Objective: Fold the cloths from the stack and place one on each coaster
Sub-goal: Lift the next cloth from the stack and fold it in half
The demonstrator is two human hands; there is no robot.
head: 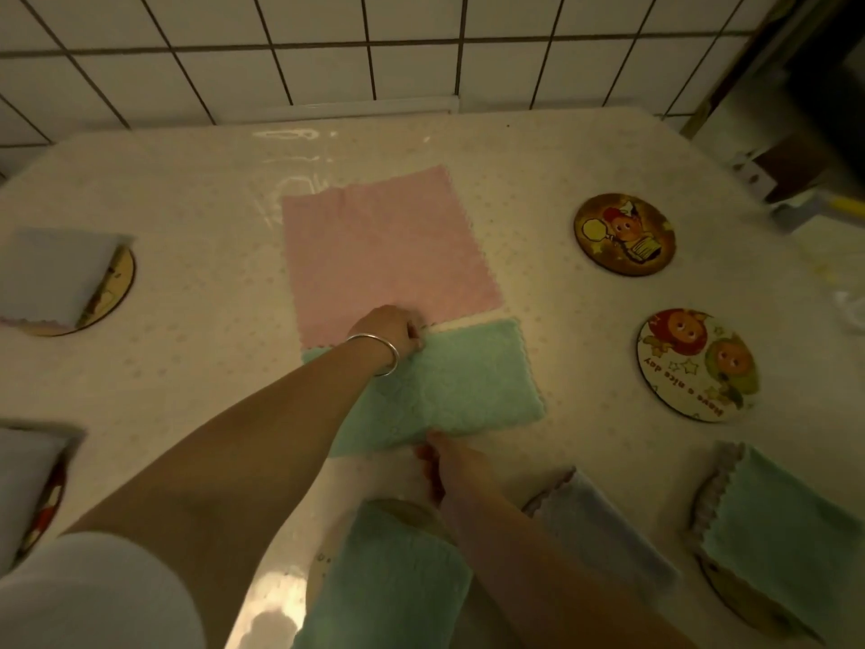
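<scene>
A green cloth (463, 386), folded into a strip, lies mid-table over the near edge of a flat pink cloth (384, 245). My left hand (393, 327) grips the green cloth's far edge. My right hand (442, 466) pinches its near edge. Two bare round coasters sit at the right, one further back (625, 234) and one nearer (697, 365). Folded cloths cover other coasters: grey-blue at far left (51, 274) and near left (28, 480), green at near centre (388, 578), grey (604, 531) and green (786, 531) at near right.
The table (196, 367) has a pale dotted cover under clear plastic. A tiled wall (327, 49) runs behind it. Dark furniture and small clutter (795, 199) stand past the far right corner.
</scene>
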